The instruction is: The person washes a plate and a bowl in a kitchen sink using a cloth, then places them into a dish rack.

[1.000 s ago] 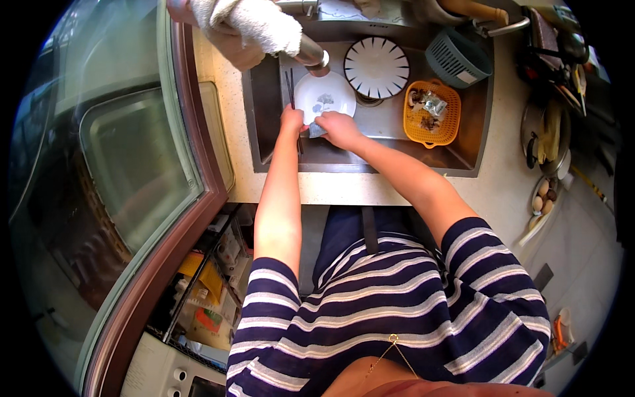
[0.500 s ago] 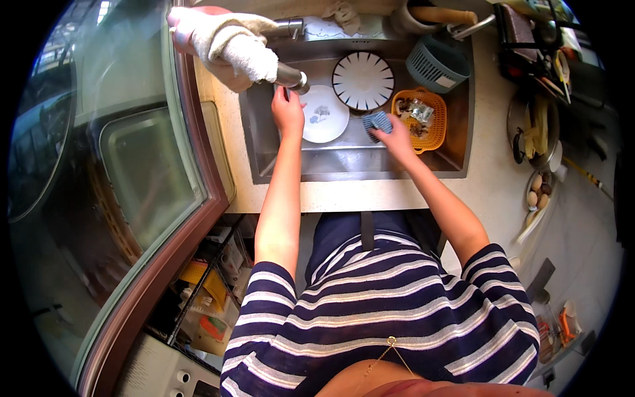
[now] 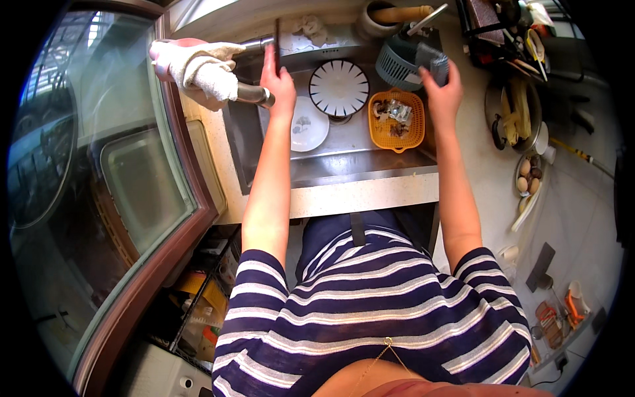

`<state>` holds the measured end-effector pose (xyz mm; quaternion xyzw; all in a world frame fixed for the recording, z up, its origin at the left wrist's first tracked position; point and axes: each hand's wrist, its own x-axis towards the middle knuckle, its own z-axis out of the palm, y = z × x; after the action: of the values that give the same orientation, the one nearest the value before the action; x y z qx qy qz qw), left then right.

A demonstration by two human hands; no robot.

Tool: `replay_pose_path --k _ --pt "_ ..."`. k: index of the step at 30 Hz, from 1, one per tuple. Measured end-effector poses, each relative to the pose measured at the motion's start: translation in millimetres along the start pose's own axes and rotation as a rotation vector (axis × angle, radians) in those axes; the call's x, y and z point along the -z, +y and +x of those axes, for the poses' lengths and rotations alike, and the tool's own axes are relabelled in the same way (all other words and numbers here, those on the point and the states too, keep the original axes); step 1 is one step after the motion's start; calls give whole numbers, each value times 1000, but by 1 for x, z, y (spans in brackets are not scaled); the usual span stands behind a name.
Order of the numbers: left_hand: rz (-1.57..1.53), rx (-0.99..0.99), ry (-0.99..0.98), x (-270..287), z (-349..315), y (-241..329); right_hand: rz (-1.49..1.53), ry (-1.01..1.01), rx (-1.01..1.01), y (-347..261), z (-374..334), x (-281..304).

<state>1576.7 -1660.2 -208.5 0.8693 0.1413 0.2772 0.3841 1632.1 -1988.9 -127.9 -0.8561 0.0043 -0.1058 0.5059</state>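
Note:
My left hand (image 3: 280, 92) is raised by the end of the tap (image 3: 254, 94), fingers stretched along one side and thumb on the other of a thin dark bar-like thing (image 3: 276, 32). It shows edge-on, so its kind cannot be told. My right hand (image 3: 444, 92) grips a folded blue-grey scrubbing cloth (image 3: 433, 61) above the sink's right edge, beside the blue-grey plastic basket (image 3: 395, 63). Within the sink (image 3: 357, 162) are a white plate with dark rays around its rim (image 3: 338, 88) and a white plate with a grey print (image 3: 309, 126), partly covered by my left wrist.
An orange basket (image 3: 397, 140) with scraps stands in the sink. A towel (image 3: 205, 76) wraps the tap. At the left is an opened window frame (image 3: 188, 241). Along the right counter are a pan (image 3: 496, 119), eggs (image 3: 526, 175) and a utensil rack (image 3: 493, 30).
My left hand has moved up from beside the printed plate to the tap's end. My right hand has lifted the cloth from beside the orange basket, up and right. The whole view has shifted slightly.

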Motion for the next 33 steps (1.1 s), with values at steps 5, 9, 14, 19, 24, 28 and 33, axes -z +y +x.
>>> replay_pose_path --k 5,9,14,19,24,28,33 --pt "-97 180 -231 -18 -15 46 -302 -31 176 13 36 2" --pt "-178 351 -155 -13 -73 12 -254 44 371 -29 4 -37" --pt "-347 599 -280 -3 -119 11 172 -372 3 -25 -73 -100" --pt "-264 515 -279 3 -131 -9 458 -860 -241 4 -111 -192" --pt "-93 494 -302 24 -135 -22 -66 -1044 -18 -11 -119 -217" --pt "-26 527 -302 27 -142 -38 -32 -1061 32 -15 -122 -223" --pt "7 579 -239 27 -154 -60 -161 -1127 155 -41 -117 -231"
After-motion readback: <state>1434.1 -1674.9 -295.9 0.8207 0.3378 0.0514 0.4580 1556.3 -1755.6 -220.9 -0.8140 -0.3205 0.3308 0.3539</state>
